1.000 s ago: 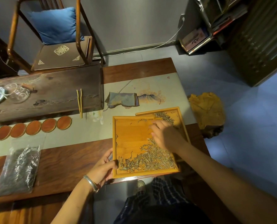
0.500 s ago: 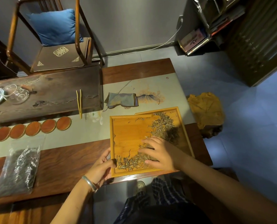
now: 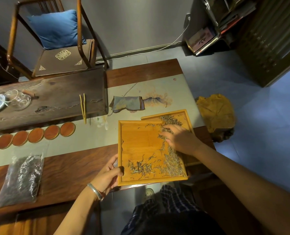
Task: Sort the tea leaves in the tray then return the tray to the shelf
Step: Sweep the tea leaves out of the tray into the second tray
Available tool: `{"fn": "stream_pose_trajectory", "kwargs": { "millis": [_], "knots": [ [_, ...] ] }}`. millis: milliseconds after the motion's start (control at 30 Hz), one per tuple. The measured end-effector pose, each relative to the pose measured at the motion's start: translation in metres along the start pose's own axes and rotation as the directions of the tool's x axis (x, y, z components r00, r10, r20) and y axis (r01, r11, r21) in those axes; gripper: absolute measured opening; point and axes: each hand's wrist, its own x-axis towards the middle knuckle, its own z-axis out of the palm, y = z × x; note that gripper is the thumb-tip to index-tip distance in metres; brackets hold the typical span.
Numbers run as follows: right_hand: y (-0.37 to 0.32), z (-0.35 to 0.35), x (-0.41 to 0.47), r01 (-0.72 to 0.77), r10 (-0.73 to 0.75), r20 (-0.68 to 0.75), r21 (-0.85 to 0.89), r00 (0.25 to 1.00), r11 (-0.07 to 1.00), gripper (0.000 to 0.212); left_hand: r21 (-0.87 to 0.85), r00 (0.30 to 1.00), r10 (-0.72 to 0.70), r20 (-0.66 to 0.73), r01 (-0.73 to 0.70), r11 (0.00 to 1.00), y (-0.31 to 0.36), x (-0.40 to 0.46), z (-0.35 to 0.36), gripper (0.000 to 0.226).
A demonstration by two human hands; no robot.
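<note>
A square yellow wooden tray point(image 3: 137, 143) lies at the table's near edge, partly on top of a second, similar tray point(image 3: 183, 114) behind it. Pale dry tea leaves point(image 3: 171, 165) lie along the front tray's near and right sides, and another heap of leaves point(image 3: 170, 119) sits in the back tray. My left hand point(image 3: 107, 177) grips the front tray's near-left corner. My right hand point(image 3: 179, 138), fingers spread flat, rests on leaves at the tray's far right side. A shelf unit point(image 3: 213, 22) stands at the far right.
A clear bag of dark tea point(image 3: 20, 178) lies at the left. A row of round coasters point(image 3: 35, 134), yellow tongs point(image 3: 83, 107), a folded cloth point(image 3: 127, 104) and a dark tea board point(image 3: 47, 99) with glassware sit behind. A yellow stump stool point(image 3: 217, 112) stands right of the table, a chair point(image 3: 56, 41) beyond.
My right hand has swept from the tray's near leaf pile back up to its far right side, pushing leaves along. My left hand keeps its hold on the tray corner.
</note>
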Motion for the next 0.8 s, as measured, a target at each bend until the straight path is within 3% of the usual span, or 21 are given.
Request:
{"fn": "stream_pose_trajectory", "kwargs": {
  "millis": [167,300,567,800],
  "knots": [
    [0.011,-0.008,0.001,-0.013,0.008,-0.086,-0.062,0.996,0.998,0.031,-0.024,1.000,0.028,0.005,-0.027,0.999,0.000,-0.003,0.002,0.071],
    [0.006,-0.018,-0.005,-0.102,0.128,-0.154,0.172,0.980,0.980,0.034,-0.051,1.000,0.017,-0.015,-0.018,0.999,0.001,-0.004,0.003,0.069],
    [-0.026,-0.009,-0.064,0.029,-0.060,0.122,0.242,0.991,0.970,0.058,-0.064,0.999,0.054,0.005,-0.053,0.997,0.005,-0.001,0.008,0.056],
    [-0.009,-0.001,-0.056,-0.040,0.015,0.208,0.118,0.978,0.992,0.061,-0.058,0.996,0.060,0.062,-0.057,0.997,0.010,0.000,0.013,0.056]
  ]
}}
